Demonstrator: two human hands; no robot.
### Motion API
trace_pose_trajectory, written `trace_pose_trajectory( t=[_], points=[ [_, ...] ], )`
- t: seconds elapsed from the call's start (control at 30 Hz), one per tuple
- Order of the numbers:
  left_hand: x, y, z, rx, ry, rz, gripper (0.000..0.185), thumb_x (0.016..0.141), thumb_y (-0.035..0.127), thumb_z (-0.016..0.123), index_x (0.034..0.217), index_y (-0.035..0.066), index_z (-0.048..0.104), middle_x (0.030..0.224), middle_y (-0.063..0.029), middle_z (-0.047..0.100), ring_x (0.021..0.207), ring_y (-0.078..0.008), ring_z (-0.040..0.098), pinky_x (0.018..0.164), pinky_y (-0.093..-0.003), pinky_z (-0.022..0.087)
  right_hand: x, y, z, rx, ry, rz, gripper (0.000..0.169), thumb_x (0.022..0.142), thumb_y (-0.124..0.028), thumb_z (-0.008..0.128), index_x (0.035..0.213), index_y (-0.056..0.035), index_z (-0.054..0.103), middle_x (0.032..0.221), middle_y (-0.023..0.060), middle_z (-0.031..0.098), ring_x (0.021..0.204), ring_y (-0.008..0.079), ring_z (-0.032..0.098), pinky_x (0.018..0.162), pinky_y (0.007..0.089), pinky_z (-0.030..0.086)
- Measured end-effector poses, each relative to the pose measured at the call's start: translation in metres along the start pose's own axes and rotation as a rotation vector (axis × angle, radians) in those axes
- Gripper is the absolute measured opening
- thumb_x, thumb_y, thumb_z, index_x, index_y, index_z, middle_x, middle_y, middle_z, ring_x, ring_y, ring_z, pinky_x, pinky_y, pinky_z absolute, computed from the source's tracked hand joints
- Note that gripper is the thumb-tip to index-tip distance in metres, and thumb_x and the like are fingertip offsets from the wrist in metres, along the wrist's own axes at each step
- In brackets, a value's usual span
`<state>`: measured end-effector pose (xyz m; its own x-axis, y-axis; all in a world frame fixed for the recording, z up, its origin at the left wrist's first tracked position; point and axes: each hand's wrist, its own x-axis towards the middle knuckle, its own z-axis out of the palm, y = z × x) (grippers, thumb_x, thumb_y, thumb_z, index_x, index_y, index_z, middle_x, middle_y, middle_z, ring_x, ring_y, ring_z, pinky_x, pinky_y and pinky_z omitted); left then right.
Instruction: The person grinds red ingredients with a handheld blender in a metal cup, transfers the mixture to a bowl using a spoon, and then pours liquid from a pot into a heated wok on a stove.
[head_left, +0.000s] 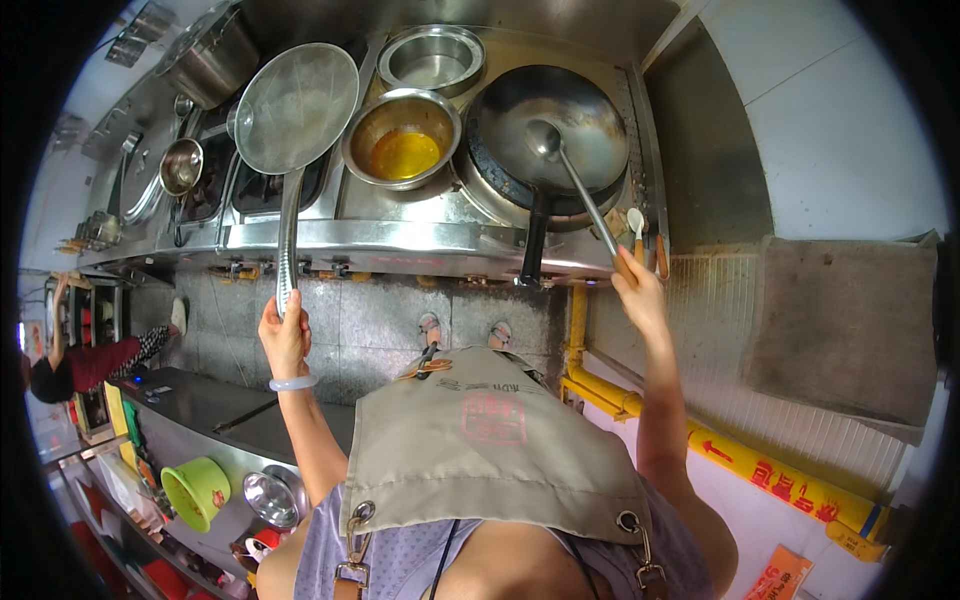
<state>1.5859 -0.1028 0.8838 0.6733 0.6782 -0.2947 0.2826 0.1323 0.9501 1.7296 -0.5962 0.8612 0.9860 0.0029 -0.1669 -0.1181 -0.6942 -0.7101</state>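
My left hand (286, 334) grips the metal handle of a large round mesh skimmer (298, 105), which hovers over the left part of the stove. The wooden end of a steel ladle (592, 202) is in my right hand (641, 292). Its bowl rests inside a dark wok (517, 97) on the right burner, and the wok's black handle (534, 240) points toward me. Just left of the wok, a steel bowl (349, 154) contains yellow oil (405, 154). Behind it stands another steel basin (431, 56).
A tall steel pot (214, 60) and a small steel pan (181, 166) occupy the stove's left side. By the front right corner lies a white spoon (636, 221). A yellow gas pipe (600, 386) runs low on my right. At far left another person (97, 360) stands near shelves.
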Motion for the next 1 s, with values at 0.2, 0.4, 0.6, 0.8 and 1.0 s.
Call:
trace_pose_trajectory(
  t=[0.2,0.4,0.6,0.8,1.0],
  points=[
    [-0.009,-0.007,0.004,0.001,-0.012,0.036,0.027,0.091,0.034,0.067,0.087,0.010,0.055,0.055,0.0040,0.045,0.034,-0.0031,0.033,0.030,-0.0200,0.022,0.007,0.007,0.012,0.110,0.008,0.105,0.055,0.089,-0.015,0.063,0.141,-0.0175,0.047,0.079,0.0076,0.063,0.056,0.0164,0.056,0.051,0.0307,0.044],
    [-0.019,-0.009,0.003,0.021,0.010,0.030,0.026,0.091,0.033,0.066,0.086,0.010,0.054,0.054,0.0042,0.044,0.034,-0.0029,0.033,0.030,-0.0200,0.022,-0.052,-0.021,-0.028,0.540,-0.207,0.257,0.055,0.092,-0.005,0.057,0.145,-0.0121,0.041,0.069,-0.0016,0.048,0.043,0.0023,0.038,0.035,0.0182,0.029],
    [-0.027,-0.002,0.009,0.062,0.038,0.031,0.026,0.092,0.033,0.065,0.086,0.010,0.054,0.054,0.0047,0.044,0.034,-0.0029,0.033,0.030,-0.0199,0.022,-0.060,-0.020,-0.029,0.581,-0.296,0.230,0.056,0.092,-0.003,0.055,0.145,-0.0105,0.040,0.066,-0.0035,0.046,0.043,0.0015,0.037,0.035,0.0188,0.029],
    [-0.035,-0.003,0.012,0.040,0.028,0.027,0.026,0.090,0.029,0.068,0.081,0.011,0.051,0.054,0.0038,0.045,0.034,-0.0029,0.035,0.030,-0.0197,0.024,-0.069,-0.031,-0.041,0.515,-0.314,0.230,0.056,0.091,-0.002,0.055,0.145,-0.0098,0.040,0.066,-0.0033,0.048,0.043,0.0021,0.037,0.036,0.0190,0.029],
    [-0.038,-0.004,0.014,0.030,0.025,0.017,0.027,0.090,0.029,0.068,0.082,0.011,0.050,0.054,0.0039,0.045,0.034,-0.0027,0.035,0.031,-0.0195,0.024,-0.074,-0.034,-0.063,0.520,-0.303,0.158,0.055,0.091,-0.003,0.055,0.143,-0.0084,0.043,0.066,-0.0041,0.046,0.043,0.0018,0.036,0.038,0.0185,0.028]
  ],
)
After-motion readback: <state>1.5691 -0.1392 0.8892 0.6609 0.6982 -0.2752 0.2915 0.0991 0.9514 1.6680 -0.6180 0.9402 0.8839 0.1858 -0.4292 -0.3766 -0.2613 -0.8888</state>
